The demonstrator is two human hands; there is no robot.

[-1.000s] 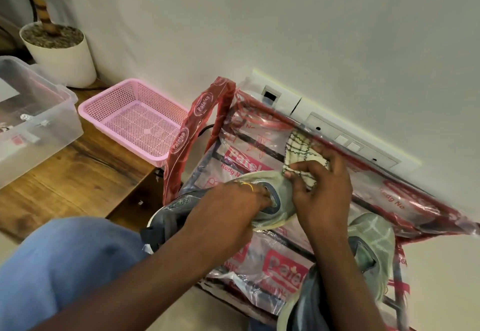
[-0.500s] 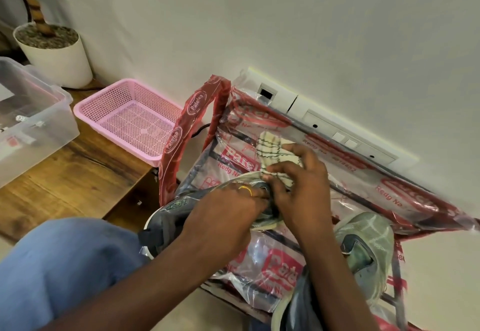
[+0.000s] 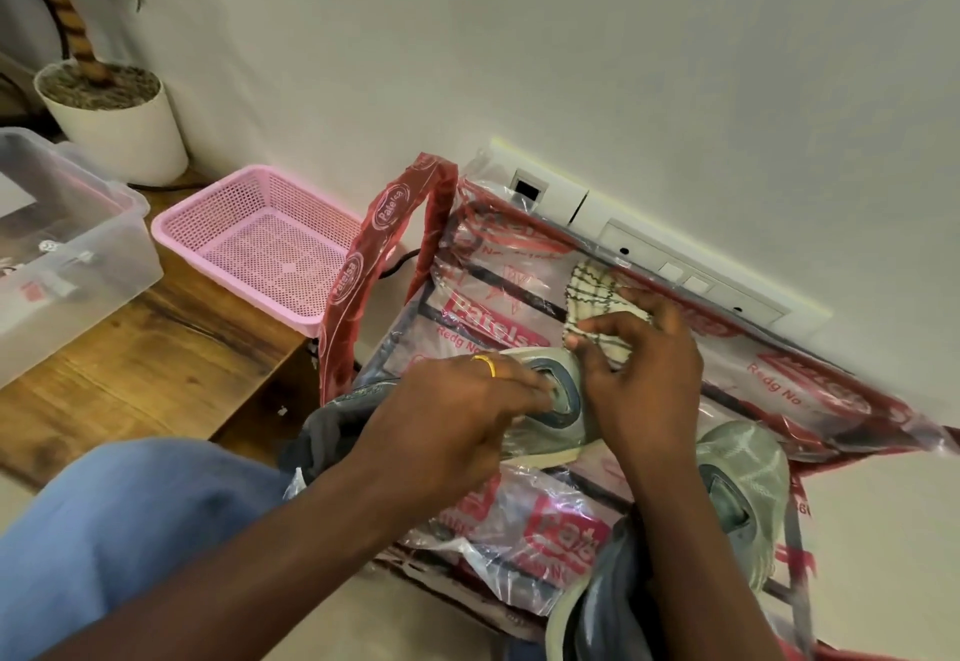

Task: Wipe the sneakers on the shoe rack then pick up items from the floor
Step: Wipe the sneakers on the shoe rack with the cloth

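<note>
A blue-clad knee [image 3: 130, 530], nearest, is cut off by the frame, in front of the shoe rack [image 3: 810, 400]. On the rack's plastic-wrapped shelf a grey-green sneaker [image 3: 563, 390] is gripped by the left hand [image 3: 457, 416] & mostly hidden under it. A checked cloth [image 3: 597, 307] is pinched by the right hand [image 3: 644, 380] at the shoe's end. A 2nd sneaker [image 3: 748, 484] is partly covered by the rt forearm. Left of the rack, a wooden bench [image 3: 156, 364] w/ a pink basket [image 3: 270, 250] is seen; behind the rack, a white wall [image 3: 571, 63].
</note>
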